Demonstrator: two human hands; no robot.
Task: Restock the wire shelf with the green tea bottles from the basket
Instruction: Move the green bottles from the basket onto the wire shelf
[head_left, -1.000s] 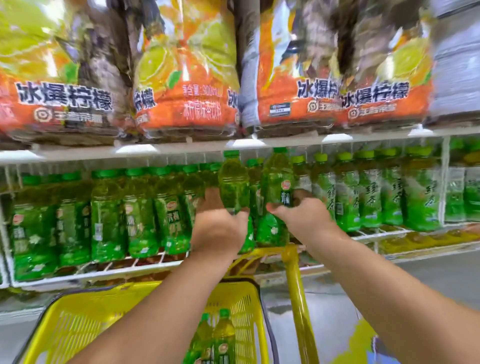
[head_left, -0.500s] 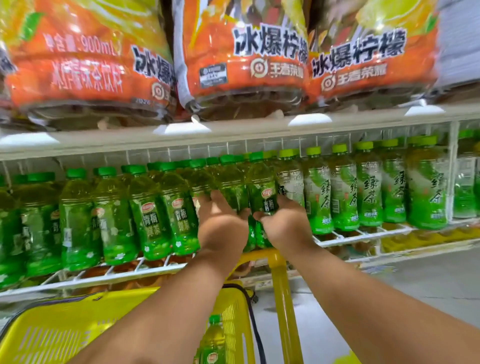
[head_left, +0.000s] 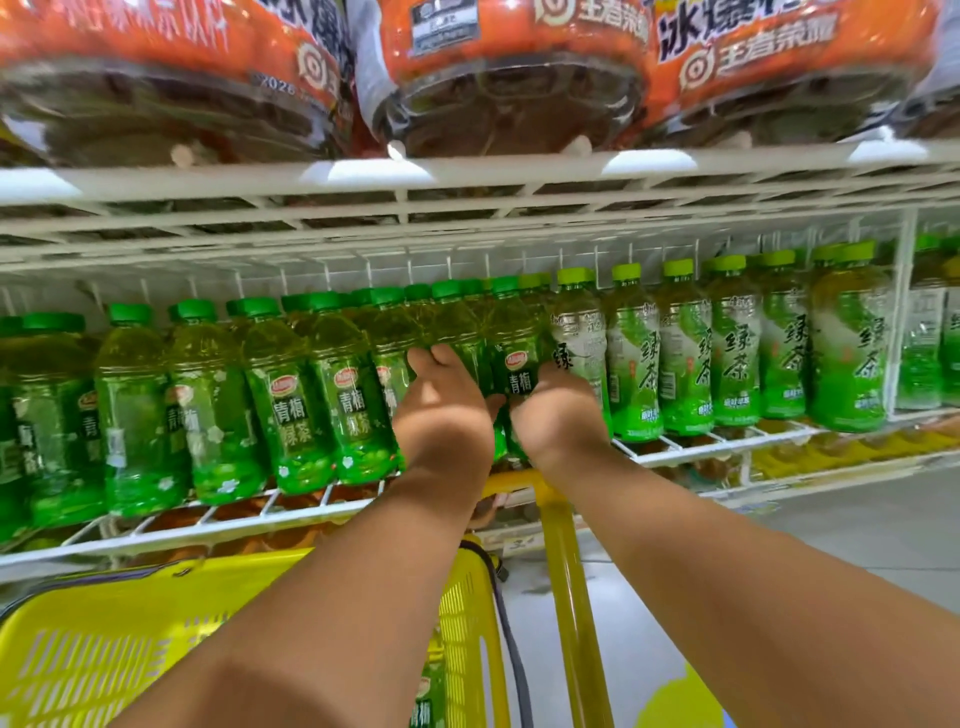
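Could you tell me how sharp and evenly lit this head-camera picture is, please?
Head view: wide-angle bending curves the wire shelf; the orange packs on top are motion-blurred; a shadow band crosses the left hand; the green tea bottles read fairly sharp.

White wire shelf (head_left: 291, 517), upright green tea bottles (head_left: 298, 395) in a crowded row, paler-labelled bottles (head_left: 685, 348) rightward
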